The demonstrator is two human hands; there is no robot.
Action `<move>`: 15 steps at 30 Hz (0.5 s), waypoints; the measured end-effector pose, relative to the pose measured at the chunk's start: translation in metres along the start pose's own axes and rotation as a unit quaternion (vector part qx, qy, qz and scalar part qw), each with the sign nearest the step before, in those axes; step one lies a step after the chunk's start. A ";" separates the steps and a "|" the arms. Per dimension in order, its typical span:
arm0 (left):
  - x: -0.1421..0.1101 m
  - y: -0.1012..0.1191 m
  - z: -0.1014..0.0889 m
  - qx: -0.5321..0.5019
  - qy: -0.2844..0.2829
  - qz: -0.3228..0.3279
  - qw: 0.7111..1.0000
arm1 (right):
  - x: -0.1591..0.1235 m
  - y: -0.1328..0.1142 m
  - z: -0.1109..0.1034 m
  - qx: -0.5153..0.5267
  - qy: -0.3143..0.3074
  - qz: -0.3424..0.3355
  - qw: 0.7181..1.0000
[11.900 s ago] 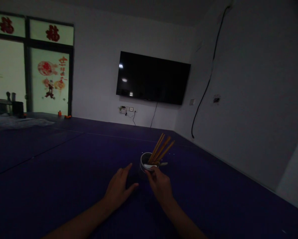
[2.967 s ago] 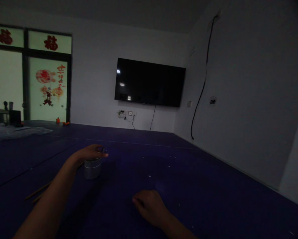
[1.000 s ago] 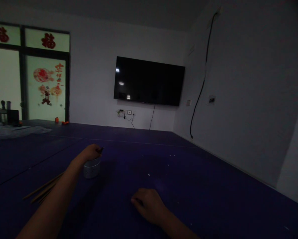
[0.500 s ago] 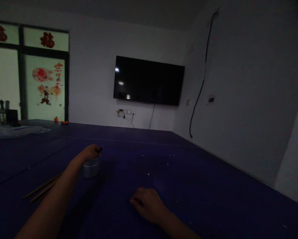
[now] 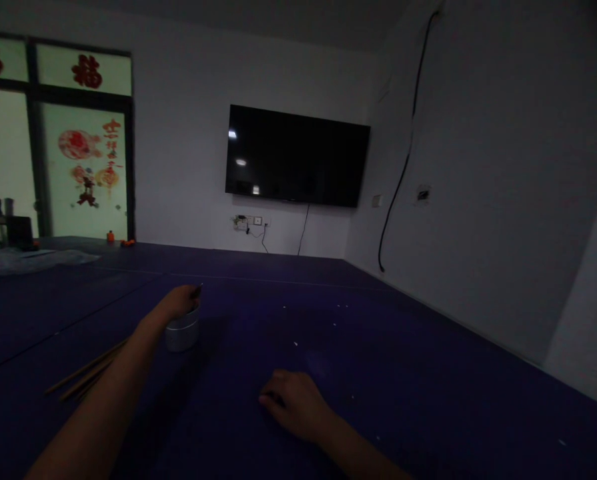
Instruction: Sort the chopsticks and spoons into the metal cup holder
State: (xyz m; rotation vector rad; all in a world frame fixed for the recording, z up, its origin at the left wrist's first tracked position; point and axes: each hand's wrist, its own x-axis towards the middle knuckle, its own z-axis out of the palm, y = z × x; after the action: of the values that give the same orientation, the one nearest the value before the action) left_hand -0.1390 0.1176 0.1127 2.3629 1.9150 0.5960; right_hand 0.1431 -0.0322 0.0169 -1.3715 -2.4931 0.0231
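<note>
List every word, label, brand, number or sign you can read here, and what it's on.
"福", on the right upper pane.
"福", partly cut off, on the left upper pane.
Red writing on the glass door: too blurred to read surely.
Television and grey can: no readable text.

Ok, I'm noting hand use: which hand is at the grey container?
The left hand, bent over the rim of the grey container; the right hand is apart from it, loosely curled.
</note>
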 end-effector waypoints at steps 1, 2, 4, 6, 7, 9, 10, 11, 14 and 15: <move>-0.001 0.001 -0.002 0.005 0.002 -0.006 1.000 | 0.000 0.000 0.000 0.000 -0.002 0.000 1.000; -0.002 0.003 -0.003 0.010 0.006 -0.011 1.000 | 0.000 0.000 -0.001 0.001 -0.004 0.001 1.000; -0.003 0.005 -0.006 0.018 0.015 -0.023 0.999 | 0.000 0.000 0.000 0.004 -0.006 0.004 1.000; -0.004 0.007 -0.009 0.024 0.025 -0.030 0.999 | 0.001 0.001 0.001 0.005 -0.006 0.005 1.000; -0.004 0.007 -0.010 0.027 0.029 -0.034 0.999 | 0.001 0.001 0.001 0.004 -0.006 0.005 1.000; -0.004 0.008 -0.012 0.031 0.036 -0.043 0.998 | 0.001 0.002 0.002 0.002 -0.006 0.004 1.000; -0.004 0.009 -0.013 0.033 0.039 -0.047 0.998 | 0.000 0.002 0.003 0.002 -0.004 0.004 1.000; -0.004 0.009 -0.014 0.034 0.042 -0.052 0.997 | 0.000 0.002 0.003 0.003 -0.002 0.003 1.000; -0.006 0.011 -0.019 0.034 0.050 -0.060 0.996 | 0.000 0.001 0.003 0.009 0.000 0.003 1.000; -0.007 0.011 -0.022 0.035 0.056 -0.066 0.996 | 0.000 0.001 0.003 0.010 0.000 0.006 1.000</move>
State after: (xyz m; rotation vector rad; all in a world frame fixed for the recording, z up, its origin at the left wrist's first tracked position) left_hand -0.1366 0.1038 0.1348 2.2650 2.1517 0.6769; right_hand 0.1434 -0.0311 0.0141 -1.3777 -2.4787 0.0519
